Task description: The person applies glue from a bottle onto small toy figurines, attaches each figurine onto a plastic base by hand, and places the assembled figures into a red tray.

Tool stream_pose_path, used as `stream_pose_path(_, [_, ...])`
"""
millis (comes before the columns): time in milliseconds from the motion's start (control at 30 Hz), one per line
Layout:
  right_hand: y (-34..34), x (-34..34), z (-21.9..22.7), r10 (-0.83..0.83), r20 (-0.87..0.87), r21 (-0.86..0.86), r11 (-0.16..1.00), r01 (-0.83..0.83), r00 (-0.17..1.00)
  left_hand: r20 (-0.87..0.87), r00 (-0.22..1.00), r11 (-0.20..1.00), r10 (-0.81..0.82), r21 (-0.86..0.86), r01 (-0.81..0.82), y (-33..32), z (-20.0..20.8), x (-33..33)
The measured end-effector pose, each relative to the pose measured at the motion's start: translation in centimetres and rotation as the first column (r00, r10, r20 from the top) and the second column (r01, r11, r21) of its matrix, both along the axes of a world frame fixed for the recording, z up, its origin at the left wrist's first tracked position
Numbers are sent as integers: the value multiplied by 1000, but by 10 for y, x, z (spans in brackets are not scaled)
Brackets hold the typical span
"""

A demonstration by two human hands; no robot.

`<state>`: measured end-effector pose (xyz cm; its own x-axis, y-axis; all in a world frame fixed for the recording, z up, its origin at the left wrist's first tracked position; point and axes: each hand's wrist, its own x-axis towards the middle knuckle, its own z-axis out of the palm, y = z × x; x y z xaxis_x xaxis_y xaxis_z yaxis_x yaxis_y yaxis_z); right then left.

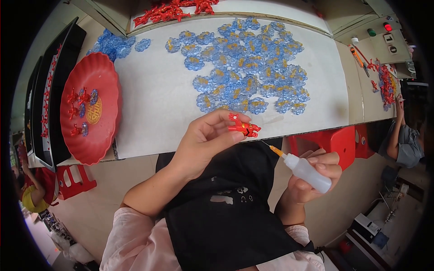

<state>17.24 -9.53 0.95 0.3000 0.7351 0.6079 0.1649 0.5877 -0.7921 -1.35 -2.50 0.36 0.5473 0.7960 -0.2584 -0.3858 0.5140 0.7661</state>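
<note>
One White-Topped Counter, Crowded in Blue

Translucent blue-and-yellow scalloped plastic pieces lie right of a red fluted dish. The right hand grips a whitish needle-tipped squeeze bottle; the left hand pinches a red plastic figurine above the counter's near edge.

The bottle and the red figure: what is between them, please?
The head view shows the orange nozzle and thin needle of the bottle pointing toward the red figure, then a narrow gap before the figure.
</note>
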Motion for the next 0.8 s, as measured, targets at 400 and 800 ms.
stream_pose_path(400, [-1, 2, -5, -21, 258, 34, 999, 13, 966, 1, 1000, 996, -10, 91, 10, -4, -3, 4])
stream_pose_path(800, [-5, 7, -1, 8, 338, -17, 1000, -3, 941, -16, 1000, 999, 9, 38, -8, -5, -2, 8])
